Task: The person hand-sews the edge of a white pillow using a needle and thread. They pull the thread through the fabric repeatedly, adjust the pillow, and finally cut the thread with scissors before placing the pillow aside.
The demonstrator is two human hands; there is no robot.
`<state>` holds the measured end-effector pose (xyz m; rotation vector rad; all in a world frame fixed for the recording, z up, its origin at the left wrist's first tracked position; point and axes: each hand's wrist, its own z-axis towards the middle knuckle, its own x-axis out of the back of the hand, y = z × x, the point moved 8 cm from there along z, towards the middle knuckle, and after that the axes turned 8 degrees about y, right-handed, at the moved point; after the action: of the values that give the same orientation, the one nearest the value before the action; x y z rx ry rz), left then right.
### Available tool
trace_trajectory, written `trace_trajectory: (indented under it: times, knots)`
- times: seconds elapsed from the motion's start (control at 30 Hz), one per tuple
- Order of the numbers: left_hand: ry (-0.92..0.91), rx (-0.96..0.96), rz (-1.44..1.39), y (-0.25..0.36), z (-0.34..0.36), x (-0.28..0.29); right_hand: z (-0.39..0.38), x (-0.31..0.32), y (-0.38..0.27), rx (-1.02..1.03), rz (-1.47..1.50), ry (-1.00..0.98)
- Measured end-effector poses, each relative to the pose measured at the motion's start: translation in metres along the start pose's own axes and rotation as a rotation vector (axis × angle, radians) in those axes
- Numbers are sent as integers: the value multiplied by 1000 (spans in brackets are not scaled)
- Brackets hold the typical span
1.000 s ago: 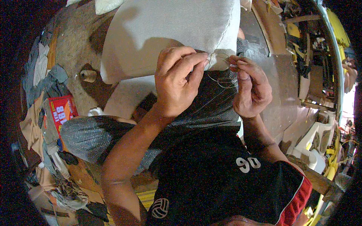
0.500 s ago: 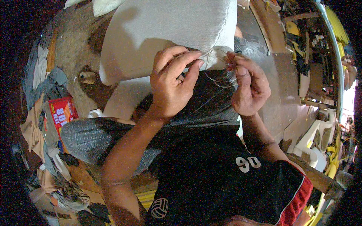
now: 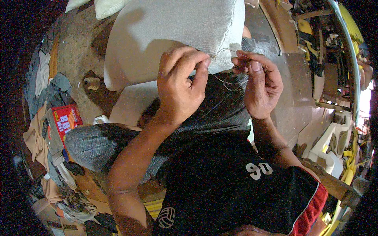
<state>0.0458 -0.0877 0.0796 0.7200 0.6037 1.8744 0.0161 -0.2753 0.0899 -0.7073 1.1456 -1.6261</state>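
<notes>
A light grey cushion [image 3: 177,23] lies across my lap, with a stitched seam [image 3: 227,29] running down near its right edge. My left hand [image 3: 177,90] is closed, thumb and forefinger pinching a thin thread [image 3: 232,89] by the cushion's lower edge, close to the seam. To its right, my right hand [image 3: 263,88] is closed on the same thread, which arches between the two hands and hangs in loose loops below them. Whether a needle is among the right fingers is too small to make out.
A spool of tan thread [image 3: 91,83] rests on the floor at the left. Beside it are a red packet [image 3: 66,119] and heaped cloth scraps [image 3: 73,204]. White pillows [image 3: 110,7] lie at the top left. At the right stands a white plastic chair [image 3: 328,149] near cluttered shelves.
My right hand has shifted slightly right, and the thread arches more plainly between my hands. My left thumb and forefinger have closed together. The cushion sits slightly further left.
</notes>
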Motion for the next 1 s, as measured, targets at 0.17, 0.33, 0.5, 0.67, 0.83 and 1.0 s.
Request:
trace_trajectory:
  times: [0.17, 0.33, 0.5, 0.67, 0.83, 1.0]
  knots:
    - [-17, 29, -32, 0, 4, 0, -2, -1, -1, -15, -46, 8]
    - [-30, 67, -60, -1, 3, 1, -2, 0, -1, 15, -45, 21]
    - [-73, 77, -34, -1, -3, 3, -4, 0, 1, -13, -22, 31]
    - [-105, -85, 48, 18, -17, 6, -5, 1, -3, 67, -78, 2]
    - [-130, -155, 66, 18, -28, 7, -11, 4, -7, 232, -232, -68]
    - [16, 10, -1, 1, -17, 14, -15, -2, -15, 405, -366, -159]
